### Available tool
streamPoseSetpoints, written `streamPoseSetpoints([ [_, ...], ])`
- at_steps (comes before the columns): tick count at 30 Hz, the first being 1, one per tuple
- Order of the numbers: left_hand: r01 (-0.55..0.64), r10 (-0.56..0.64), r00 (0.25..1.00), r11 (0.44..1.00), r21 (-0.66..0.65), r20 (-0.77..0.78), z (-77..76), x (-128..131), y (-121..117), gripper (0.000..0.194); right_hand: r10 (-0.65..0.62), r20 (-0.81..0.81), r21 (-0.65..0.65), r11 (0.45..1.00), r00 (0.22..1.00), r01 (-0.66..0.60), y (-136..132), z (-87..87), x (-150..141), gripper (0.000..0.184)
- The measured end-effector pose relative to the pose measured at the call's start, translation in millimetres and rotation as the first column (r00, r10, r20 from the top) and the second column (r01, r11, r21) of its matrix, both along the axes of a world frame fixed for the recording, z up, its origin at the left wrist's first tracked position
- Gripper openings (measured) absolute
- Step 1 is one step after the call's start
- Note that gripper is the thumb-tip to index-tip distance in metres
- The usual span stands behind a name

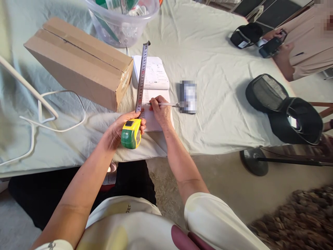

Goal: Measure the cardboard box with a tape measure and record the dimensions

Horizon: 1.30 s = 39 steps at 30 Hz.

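My left hand (125,123) is closed round a yellow and green tape measure (130,134) at the near edge of the table. Its metal blade (142,78) is pulled out and runs away from me along the left side of an open notebook (155,73). Between the fingers of my right hand (161,113) is a pen (169,104), its tip at the notebook's lower page near small rows of writing. Part of that page is hidden under my right hand. A blurred-out dark-edged object (188,97) lies just right of the notebook.
Left of the notebook is a closed cardboard box (80,62), with a clear plastic tub (125,26) behind it. A white cable (62,130) loops at the left. Black cases (267,93) sit at the right edge, where another person's hands (282,50) hold a dark object.
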<state>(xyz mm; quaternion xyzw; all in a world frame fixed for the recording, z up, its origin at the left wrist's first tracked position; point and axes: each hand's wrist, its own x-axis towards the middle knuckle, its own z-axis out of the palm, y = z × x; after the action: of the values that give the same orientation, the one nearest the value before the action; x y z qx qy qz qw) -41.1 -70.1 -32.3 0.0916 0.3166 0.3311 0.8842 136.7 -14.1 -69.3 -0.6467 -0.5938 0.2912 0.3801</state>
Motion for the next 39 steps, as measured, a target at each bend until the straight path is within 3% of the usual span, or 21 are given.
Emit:
streamPoseSetpoints([
  [14,0.007,-0.007,1.0,1.0,0.026,0.001,1.5,-1.3,-1.7,0.018,-0.005,-0.031,0.086,0.996,1.0,0.008,0.6,-7.0,1.9,0.029],
  [39,0.008,-0.008,1.0,0.999,0.034,0.0,-1.9,-1.8,-0.9,0.019,-0.032,-0.026,0.062,0.998,0.999,0.033,0.5,-5.7,1.5,0.029],
])
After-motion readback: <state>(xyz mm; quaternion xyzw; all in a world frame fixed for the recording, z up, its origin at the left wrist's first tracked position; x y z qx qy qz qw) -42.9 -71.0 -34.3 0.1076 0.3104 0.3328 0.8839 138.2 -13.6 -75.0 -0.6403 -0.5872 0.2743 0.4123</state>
